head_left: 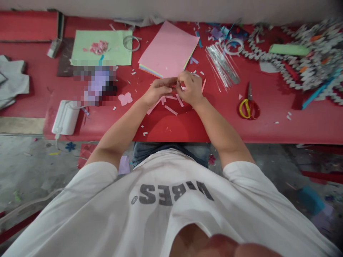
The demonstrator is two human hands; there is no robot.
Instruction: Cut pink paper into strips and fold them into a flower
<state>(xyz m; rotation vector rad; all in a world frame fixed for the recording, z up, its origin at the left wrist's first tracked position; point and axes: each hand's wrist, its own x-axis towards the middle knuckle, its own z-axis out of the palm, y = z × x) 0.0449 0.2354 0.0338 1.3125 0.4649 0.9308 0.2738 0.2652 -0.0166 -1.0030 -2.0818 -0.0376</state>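
Pink paper strips (pixel 170 110) lie on our table (pixel 281 132), on the near side of the paper stack (pixel 169 48); above them, close by the stack's near edge, our left hand (pixel 158 89) and right hand (pixel 191 87) meet, forearms (pixel 125 121) slanting inward; the left fingers (pixel 165 81) reach across, the right fingers (pixel 185 77) are bent; whether they grasp a piece, we cannot tell.

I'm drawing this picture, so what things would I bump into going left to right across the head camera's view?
Grey sheets → white device with a cable → pink flower-shaped paper → left hand → right hand → silver strips → scissors → blue strip.
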